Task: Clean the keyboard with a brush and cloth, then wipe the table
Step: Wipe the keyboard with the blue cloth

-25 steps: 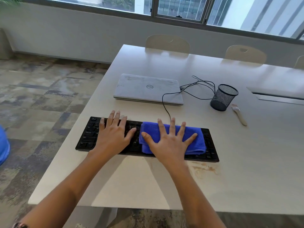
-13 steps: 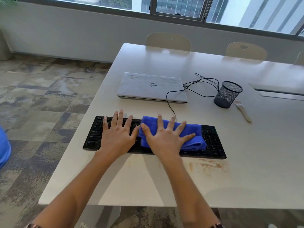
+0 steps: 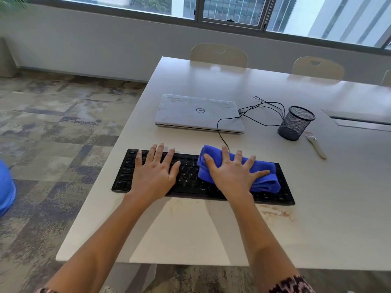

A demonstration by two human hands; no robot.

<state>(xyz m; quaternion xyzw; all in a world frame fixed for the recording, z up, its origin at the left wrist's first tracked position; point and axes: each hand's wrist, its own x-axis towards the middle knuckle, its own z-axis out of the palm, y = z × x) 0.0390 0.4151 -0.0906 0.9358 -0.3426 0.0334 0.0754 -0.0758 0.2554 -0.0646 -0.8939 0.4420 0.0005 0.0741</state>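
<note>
Both flat with fingers spread, the left hand [image 3: 155, 174] steadies the keyboard [image 3: 188, 176] while the right hand [image 3: 230, 176] has slid the cloth [image 3: 264, 178] toward the frame's right, so wiping seems mid-pass.

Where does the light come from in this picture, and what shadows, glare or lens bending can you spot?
Head view: daylight comes through the windows behind the table; head view: a pale sheen lies on its far end, by the chairs; head view: soft shadows lie under both forearms; head view: the window frame bows, wide-angle.
</note>
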